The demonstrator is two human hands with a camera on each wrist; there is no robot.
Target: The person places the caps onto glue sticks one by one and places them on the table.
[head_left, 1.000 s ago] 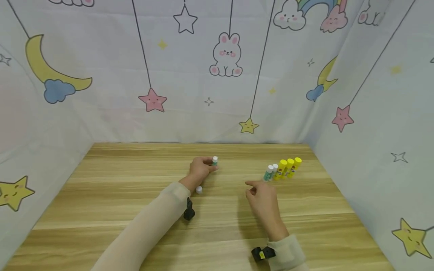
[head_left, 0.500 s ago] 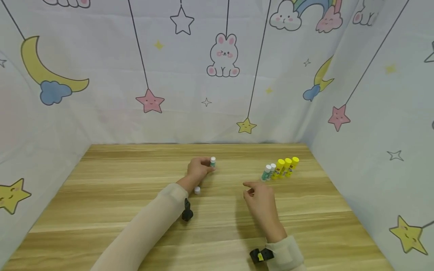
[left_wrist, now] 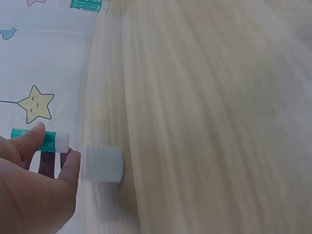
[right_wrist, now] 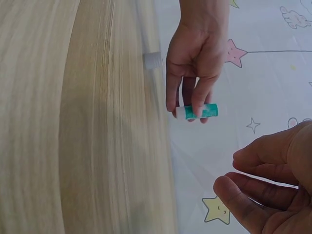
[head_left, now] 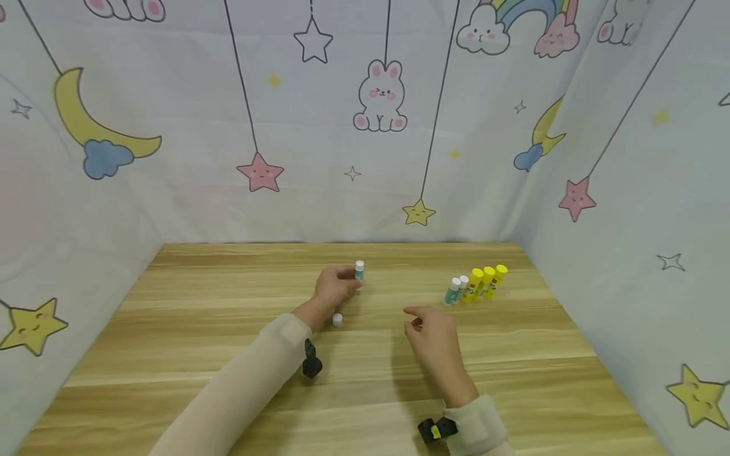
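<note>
My left hand (head_left: 332,288) grips a small green-and-white glue stick (head_left: 359,273) between thumb and fingers, roughly upright over the table. In the left wrist view the glue stick (left_wrist: 48,141) has a green label and a white end towards the table. Whether its lower end touches the table I cannot tell. A loose white cap (head_left: 338,320) stands on the wood beside the left wrist; this cap (left_wrist: 102,164) looks large and near in the left wrist view. My right hand (head_left: 435,335) hovers to the right, fingers loosely bent, thumb and fingertips apart, holding nothing.
Two green-and-white glue sticks (head_left: 452,292) and three yellow glue sticks (head_left: 474,285) stand in a slanting row at the right, beyond my right hand. A patterned cloth (head_left: 319,209) closes off the back and sides of the wooden table (head_left: 228,278).
My left hand has raised the glue stick slightly, and a bit more of it shows. My right hand has drifted a little left. The cap and the row of glue sticks stay put.
</note>
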